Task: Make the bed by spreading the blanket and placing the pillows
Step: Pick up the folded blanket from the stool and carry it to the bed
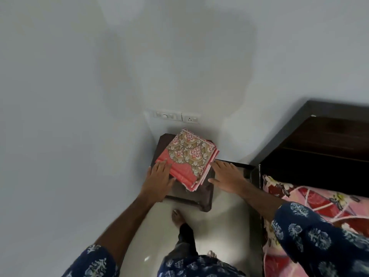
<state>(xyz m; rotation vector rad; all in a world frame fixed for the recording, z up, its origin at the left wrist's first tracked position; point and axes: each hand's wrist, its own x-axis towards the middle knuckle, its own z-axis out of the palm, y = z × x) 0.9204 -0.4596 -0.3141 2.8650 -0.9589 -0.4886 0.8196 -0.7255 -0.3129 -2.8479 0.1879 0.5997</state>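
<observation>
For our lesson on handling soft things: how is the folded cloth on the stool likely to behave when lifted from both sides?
The folded cloth is probably floppy: its layered edges splay loosely at the near corner. Lifted only at the sides, its middle may sag or unfold. It looks light and thin, so the left hand and right hand should manage it easily.

Printed cloth blanket, dark glossy wooden stool, glossy floor

Folded blanket coral, gold-medallion print; stool dark brown; bedsheet pink-red floral.
</observation>
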